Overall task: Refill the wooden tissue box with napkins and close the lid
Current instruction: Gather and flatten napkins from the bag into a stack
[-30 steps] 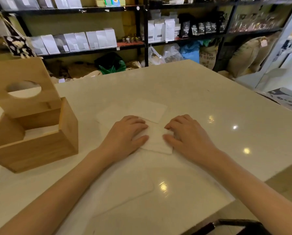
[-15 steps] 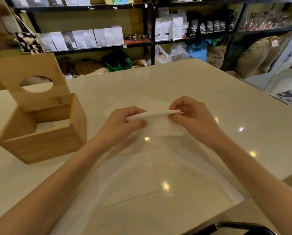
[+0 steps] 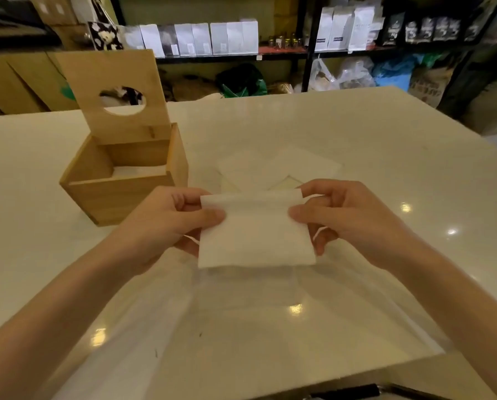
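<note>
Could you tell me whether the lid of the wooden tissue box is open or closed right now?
Open. The lid stands upright at the back of the wooden tissue box, and white napkins show inside.

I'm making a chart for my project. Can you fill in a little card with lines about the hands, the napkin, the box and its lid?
left hand: left hand pinches the napkin's left edge
right hand: right hand pinches its right edge
napkin: white square paper napkin, held up above the glossy white table
box: light wooden tissue box, to the left, with white napkins inside
lid: wooden lid with a round hole, standing open
spare napkins: loose white napkins lying on the table behind the hands
</note>
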Tool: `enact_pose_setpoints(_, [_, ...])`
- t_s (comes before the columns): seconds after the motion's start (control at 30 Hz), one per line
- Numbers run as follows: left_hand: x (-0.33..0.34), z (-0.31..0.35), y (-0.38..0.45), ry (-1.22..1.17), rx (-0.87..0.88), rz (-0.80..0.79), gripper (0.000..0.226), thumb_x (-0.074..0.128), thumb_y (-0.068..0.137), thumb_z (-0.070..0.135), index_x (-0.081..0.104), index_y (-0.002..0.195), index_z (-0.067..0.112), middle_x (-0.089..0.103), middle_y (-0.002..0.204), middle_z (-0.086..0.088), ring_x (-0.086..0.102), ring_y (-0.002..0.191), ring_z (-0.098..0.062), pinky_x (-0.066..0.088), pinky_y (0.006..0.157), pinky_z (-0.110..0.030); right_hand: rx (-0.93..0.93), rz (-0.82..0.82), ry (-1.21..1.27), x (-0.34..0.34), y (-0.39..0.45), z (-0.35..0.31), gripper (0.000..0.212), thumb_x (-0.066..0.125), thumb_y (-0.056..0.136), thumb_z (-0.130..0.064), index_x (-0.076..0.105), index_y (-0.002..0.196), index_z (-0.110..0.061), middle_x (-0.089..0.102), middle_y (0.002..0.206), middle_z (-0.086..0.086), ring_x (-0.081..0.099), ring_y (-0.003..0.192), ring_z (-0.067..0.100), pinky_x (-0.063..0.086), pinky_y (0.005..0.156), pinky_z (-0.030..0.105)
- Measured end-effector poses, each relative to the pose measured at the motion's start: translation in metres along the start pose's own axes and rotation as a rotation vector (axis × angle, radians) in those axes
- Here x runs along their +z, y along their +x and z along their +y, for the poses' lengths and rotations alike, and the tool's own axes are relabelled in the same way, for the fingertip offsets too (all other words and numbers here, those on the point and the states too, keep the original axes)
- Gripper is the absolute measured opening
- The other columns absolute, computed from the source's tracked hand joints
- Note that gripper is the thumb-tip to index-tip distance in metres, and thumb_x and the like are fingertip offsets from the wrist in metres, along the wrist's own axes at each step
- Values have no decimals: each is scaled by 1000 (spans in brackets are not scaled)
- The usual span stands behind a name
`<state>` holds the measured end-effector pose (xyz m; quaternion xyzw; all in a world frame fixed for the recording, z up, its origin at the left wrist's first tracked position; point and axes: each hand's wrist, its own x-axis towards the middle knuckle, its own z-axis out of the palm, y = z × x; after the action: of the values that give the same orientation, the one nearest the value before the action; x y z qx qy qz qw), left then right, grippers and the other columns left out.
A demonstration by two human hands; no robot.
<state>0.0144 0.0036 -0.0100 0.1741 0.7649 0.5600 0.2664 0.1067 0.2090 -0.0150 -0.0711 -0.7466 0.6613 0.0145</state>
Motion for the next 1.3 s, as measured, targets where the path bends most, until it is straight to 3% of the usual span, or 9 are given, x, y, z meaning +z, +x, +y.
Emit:
enact_pose_setpoints(0.13, [-1, -11, -12, -1, -44, -15, 11, 62, 78, 10, 71, 84, 11, 74, 68, -4, 66, 52, -12, 48, 37, -17, 46, -59, -33, 7, -5, 5, 16, 62, 81, 0, 61, 75, -14, 58, 39, -5, 53, 32, 10, 45, 37, 20])
enact_pose_setpoints(0.4, [3, -28, -17, 96, -22, 34, 10, 63, 80, 7, 70, 87, 7, 69, 61, -7, 60, 44, -11, 49, 38, -19, 71, -27, -139, 11, -6, 25, 12, 66, 79, -7, 59, 85, -14, 58, 44, -3, 54, 34, 12, 38, 34, 21])
enact_pose_setpoints(0.63, [3, -34, -19, 379, 111, 93, 4, 69, 77, 16, 68, 76, 20, 64, 49, 10, 51, 35, -4, 41, 41, -12, -23, -7, -357, 12, -7, 31, 18, 70, 76, -13, 60, 82, -26, 56, 46, -11, 47, 38, 4, 37, 44, 13])
enact_pose_setpoints(0.8, [5, -39, -22, 744, 234, 220, 45, 72, 71, 31, 51, 109, 44, 49, 97, 21, 51, 63, -7, 38, 58, -14, -130, 45, -711, 15, -14, 32, 46, 71, 71, -32, 48, 110, -39, 46, 65, -10, 44, 62, 6, 41, 64, 26])
enact_pose_setpoints(0.93, [5, -43, -28, 969, 405, 152, 33, 49, 82, 46, 55, 115, 40, 39, 121, 17, 46, 97, -4, 38, 76, -18, -329, 33, -994, 13, -17, 35, 32, 60, 79, -44, 55, 110, -39, 43, 94, -17, 35, 75, 5, 41, 64, 27])
enact_pose_setpoints(1.0, [3, -46, -28, 1094, 458, 57, 39, 37, 85, 50, 61, 111, 34, 50, 123, 10, 44, 107, -5, 39, 81, -21, -395, -6, -1094, 11, -16, 42, 30, 48, 81, -49, 62, 104, -35, 48, 99, -11, 28, 78, -1, 37, 54, 21])
enact_pose_setpoints(1.1, [2, -41, -23, 1130, 493, -18, 43, 33, 85, 50, 64, 107, 30, 61, 110, 10, 52, 102, -6, 43, 79, -20, -412, -68, -1134, 7, -14, 44, 39, 39, 82, -51, 64, 103, -32, 54, 102, -7, 25, 80, -3, 32, 52, 15])
enact_pose_setpoints(1.2, [2, -24, -9, 1043, 518, -12, 51, 29, 81, 57, 60, 112, 32, 60, 113, 13, 54, 103, -4, 42, 81, -18, -398, -111, -1085, -3, -1, 31, 48, 36, 79, -59, 58, 114, -35, 53, 108, -13, 38, 91, -1, 43, 72, 25])
enact_pose_setpoints(1.3, [6, -9, 18, 947, 561, 46, 45, 34, 84, 52, 54, 119, 31, 55, 120, 13, 48, 108, -1, 39, 75, -10, -428, -59, -1062, -13, 26, 19, 52, 41, 79, -58, 55, 120, -30, 59, 114, -11, 49, 107, 9, 43, 86, 27])
